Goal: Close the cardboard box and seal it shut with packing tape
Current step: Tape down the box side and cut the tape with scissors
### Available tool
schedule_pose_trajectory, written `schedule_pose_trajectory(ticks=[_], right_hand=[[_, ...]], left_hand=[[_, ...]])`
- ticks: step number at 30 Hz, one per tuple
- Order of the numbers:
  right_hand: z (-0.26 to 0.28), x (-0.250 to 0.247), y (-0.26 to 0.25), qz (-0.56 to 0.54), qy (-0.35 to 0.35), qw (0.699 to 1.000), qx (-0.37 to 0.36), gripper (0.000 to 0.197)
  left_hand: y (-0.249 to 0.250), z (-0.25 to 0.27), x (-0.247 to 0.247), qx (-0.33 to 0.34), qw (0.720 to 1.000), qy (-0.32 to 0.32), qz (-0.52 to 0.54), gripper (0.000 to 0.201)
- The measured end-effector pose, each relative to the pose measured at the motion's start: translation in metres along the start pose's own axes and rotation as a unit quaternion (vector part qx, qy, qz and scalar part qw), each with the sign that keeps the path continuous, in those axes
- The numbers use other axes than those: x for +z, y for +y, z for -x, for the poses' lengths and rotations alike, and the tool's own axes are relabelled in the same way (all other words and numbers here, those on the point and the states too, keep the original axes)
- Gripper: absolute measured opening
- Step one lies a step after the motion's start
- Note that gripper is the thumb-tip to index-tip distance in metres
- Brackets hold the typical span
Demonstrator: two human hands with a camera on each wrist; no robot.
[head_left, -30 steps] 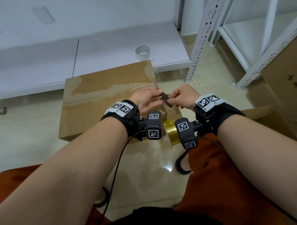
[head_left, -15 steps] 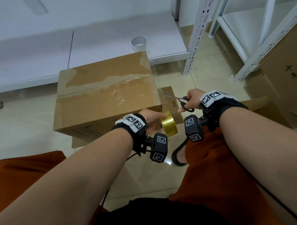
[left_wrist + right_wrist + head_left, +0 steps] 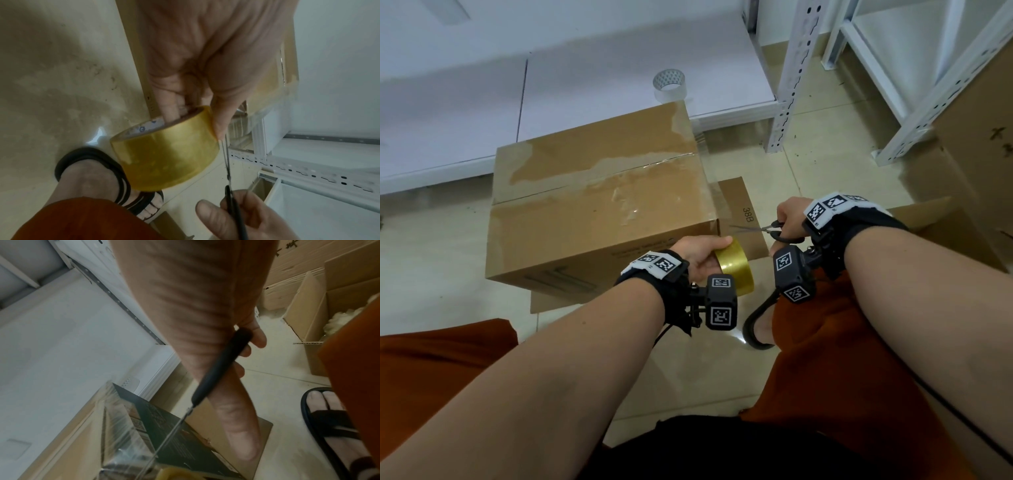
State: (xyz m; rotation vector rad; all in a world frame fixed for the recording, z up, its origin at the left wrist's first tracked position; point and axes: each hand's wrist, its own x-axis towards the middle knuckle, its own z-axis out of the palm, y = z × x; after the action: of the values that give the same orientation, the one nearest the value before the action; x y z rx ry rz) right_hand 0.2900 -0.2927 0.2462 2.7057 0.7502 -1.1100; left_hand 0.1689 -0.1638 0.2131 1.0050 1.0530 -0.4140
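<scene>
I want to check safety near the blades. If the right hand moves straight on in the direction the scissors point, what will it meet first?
The right hand aims the scissors at the stretched tape strip by the box corner. Just past it come the left hand thumb and the yellow tape roll. Depth is unclear, so the thumb may be close.

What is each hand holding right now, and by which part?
Left hand holds the yellow tape roll, fingers inside its core, thumb on the outer edge. Right hand grips the scissors by the black handle loops.
</scene>
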Motion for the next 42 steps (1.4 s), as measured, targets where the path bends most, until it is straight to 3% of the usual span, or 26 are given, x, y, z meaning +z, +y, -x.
schedule_pose_trajectory(ticks=[5, 8, 18, 23, 30, 35, 39, 42], right_hand=[[-0.001, -0.008, -0.003, -0.013, -0.020, 0.999, -0.025, 0.017], [-0.008, -0.007, 0.002, -0.021, -0.018, 0.999, -0.033, 0.027], [-0.020, -0.009, -0.001, -0.098, -0.075, 0.990, -0.069, 0.026], [-0.021, -0.009, -0.006, -0.095, -0.069, 0.990, -0.073, 0.027], [-0.019, -0.012, -0.009, -0.085, -0.081, 0.991, -0.061, 0.036], [-0.017, -0.013, -0.010, -0.088, -0.085, 0.990, -0.064, 0.036], [-0.021, -0.013, -0.011, -0.065, -0.070, 0.994, -0.061, 0.022], [-0.025, -0.012, -0.010, -0.059, -0.063, 0.994, -0.063, 0.026]], left_hand=[[-0.002, -0.003, -0.001, 0.045, 0.998, -0.009, -0.033, 0.032], [-0.004, -0.005, -0.002, 0.040, 0.999, -0.009, -0.026, 0.030], [-0.007, -0.008, -0.002, 0.029, 0.998, -0.052, -0.014, 0.009], [-0.005, -0.005, -0.004, 0.019, 0.997, -0.077, -0.016, 0.026], [-0.006, -0.006, -0.003, 0.014, 0.996, -0.081, -0.021, 0.004], [-0.005, -0.007, 0.002, 0.016, 0.996, -0.086, -0.016, 0.009], [-0.005, -0.011, 0.002, 0.011, 0.996, -0.087, -0.010, 0.006], [-0.006, -0.013, 0.001, 0.007, 0.997, -0.078, -0.005, 0.010]])
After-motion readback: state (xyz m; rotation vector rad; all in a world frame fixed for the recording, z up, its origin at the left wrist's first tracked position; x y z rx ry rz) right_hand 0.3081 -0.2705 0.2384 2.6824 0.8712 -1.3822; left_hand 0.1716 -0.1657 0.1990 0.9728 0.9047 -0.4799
